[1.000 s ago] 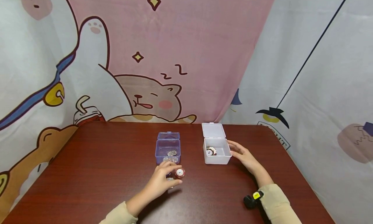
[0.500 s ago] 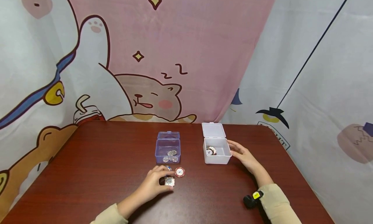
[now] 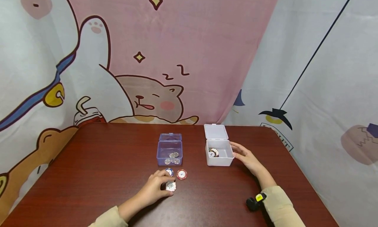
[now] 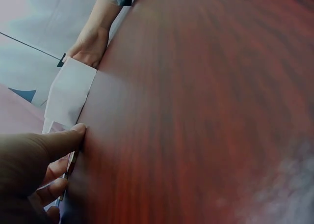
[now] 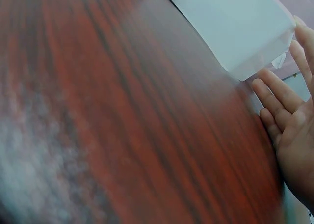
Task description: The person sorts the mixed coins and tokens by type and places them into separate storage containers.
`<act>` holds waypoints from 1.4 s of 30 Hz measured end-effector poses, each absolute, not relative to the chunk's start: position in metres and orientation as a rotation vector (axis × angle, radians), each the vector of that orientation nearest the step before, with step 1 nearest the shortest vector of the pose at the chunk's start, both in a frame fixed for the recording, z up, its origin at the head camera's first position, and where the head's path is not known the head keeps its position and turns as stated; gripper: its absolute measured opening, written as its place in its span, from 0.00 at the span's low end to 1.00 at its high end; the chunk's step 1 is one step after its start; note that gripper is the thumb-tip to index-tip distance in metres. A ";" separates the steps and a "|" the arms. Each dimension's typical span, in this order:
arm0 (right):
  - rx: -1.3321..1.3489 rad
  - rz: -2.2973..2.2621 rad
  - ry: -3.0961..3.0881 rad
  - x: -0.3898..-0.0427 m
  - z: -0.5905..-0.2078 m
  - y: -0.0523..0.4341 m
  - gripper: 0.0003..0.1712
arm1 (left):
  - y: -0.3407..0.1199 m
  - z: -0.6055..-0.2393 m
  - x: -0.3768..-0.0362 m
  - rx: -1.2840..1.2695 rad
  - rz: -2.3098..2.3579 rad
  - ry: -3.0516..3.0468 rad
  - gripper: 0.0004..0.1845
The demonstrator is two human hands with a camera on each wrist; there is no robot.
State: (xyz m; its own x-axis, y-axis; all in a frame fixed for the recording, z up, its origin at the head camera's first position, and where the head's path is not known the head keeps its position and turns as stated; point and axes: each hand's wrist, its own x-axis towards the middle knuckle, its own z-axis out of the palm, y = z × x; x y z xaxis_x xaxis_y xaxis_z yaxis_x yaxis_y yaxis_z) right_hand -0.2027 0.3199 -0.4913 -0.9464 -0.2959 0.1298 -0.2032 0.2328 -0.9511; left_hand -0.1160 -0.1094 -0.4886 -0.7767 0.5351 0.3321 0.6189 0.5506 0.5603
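My left hand (image 3: 152, 189) is low over the table, thumb and fingers on either side of a white poker chip (image 3: 171, 187) marked 100. Beyond its fingers lies a blue-edged chip (image 3: 169, 171), partly covered by them; a red chip (image 3: 182, 174) marked 5 is to its right. My right hand (image 3: 248, 159) has its fingertips at the right wall of an open white box (image 3: 220, 162), which holds several chips (image 3: 213, 152). In the right wrist view its fingers (image 5: 277, 94) lie fairly straight beside that box.
A translucent blue box (image 3: 165, 162) with its lid back stands left of the white box, clear round pieces (image 3: 174, 155) inside. A small black device with a yellow label (image 3: 253, 204) is by the right wrist. A patterned cloth (image 3: 189, 33) hangs behind the table (image 3: 88, 168).
My left hand has drawn back from the red chip to the white one, uncovering the red and part of the blue. The white chip has shifted slightly nearer. The right hand has stayed put.
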 end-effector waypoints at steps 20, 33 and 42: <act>-0.499 -1.836 2.417 -0.202 -0.492 0.318 0.29 | -0.106 -0.482 -0.112 -1.049 -0.962 -2.718 0.20; -0.450 -1.818 2.425 -0.200 -0.489 0.318 0.29 | -0.091 -0.475 -0.114 -1.022 -1.072 -2.639 0.20; -0.470 -1.834 2.420 -0.201 -0.490 0.317 0.30 | -0.075 -0.471 -0.120 -1.027 -1.144 -2.562 0.21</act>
